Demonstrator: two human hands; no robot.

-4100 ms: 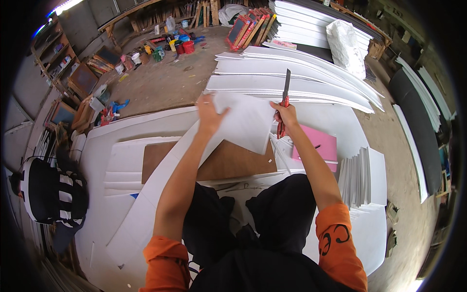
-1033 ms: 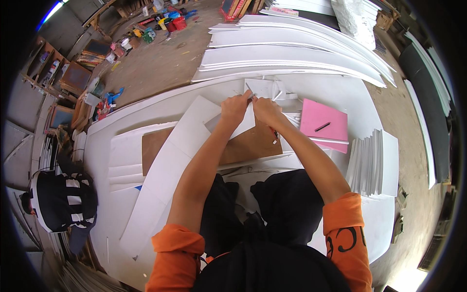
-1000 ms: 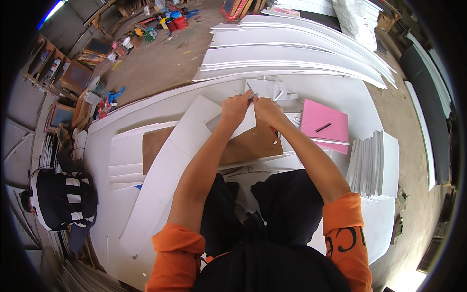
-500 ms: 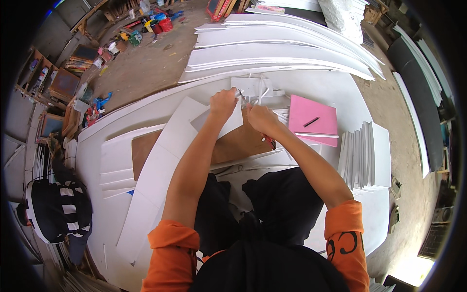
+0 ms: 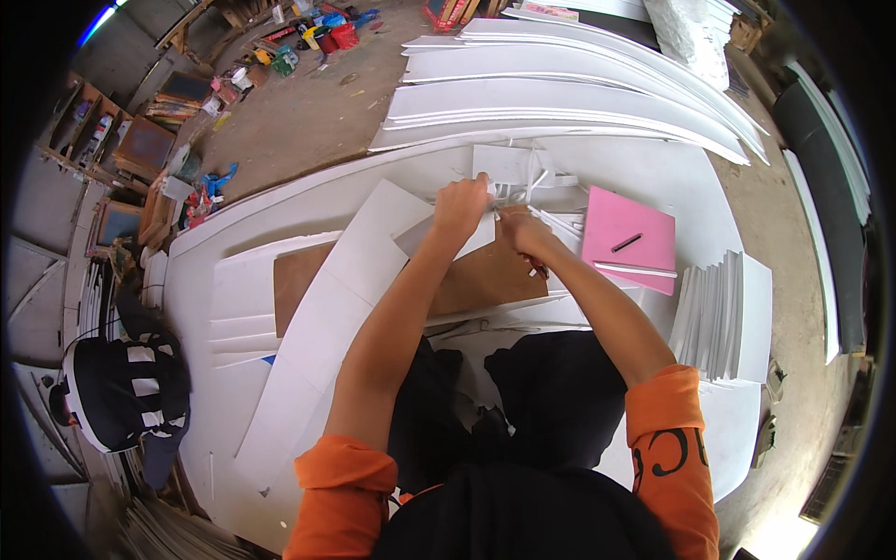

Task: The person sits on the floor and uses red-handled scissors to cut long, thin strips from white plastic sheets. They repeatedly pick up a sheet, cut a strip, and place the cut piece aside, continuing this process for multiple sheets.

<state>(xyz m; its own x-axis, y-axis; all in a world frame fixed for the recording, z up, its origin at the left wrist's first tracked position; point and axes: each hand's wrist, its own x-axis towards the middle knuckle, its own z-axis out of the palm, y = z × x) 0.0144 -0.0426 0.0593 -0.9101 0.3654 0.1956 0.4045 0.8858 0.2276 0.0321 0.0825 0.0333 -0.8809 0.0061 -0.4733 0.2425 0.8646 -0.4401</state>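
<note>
My left hand (image 5: 464, 205) is closed at the far side of a white sheet (image 5: 478, 241), apparently pinching its upper corner. Just to the right, my right hand (image 5: 525, 231) is wrapped round a red-handled hand tool (image 5: 539, 272). Only the tool's handle end shows clearly below the fist; its working end, by the left fingers, is too small to make out. Under both hands lies a brown board (image 5: 490, 280). A long white panel (image 5: 322, 322) slants across the board to the left of my left forearm. White strips and offcuts (image 5: 539, 177) lie just beyond my hands.
A pink board (image 5: 630, 238) with a black pen (image 5: 626, 243) lies to the right. Near it stands a stack of white panels (image 5: 723, 317). Large white sheets (image 5: 560, 98) are piled beyond the white work surface (image 5: 224, 448). A person in a black-and-white top (image 5: 126, 392) is at the left.
The whole view has shifted slightly, so things sit further right. My hands stay close together over the white sheet, both still closed; the right fist has turned a little.
</note>
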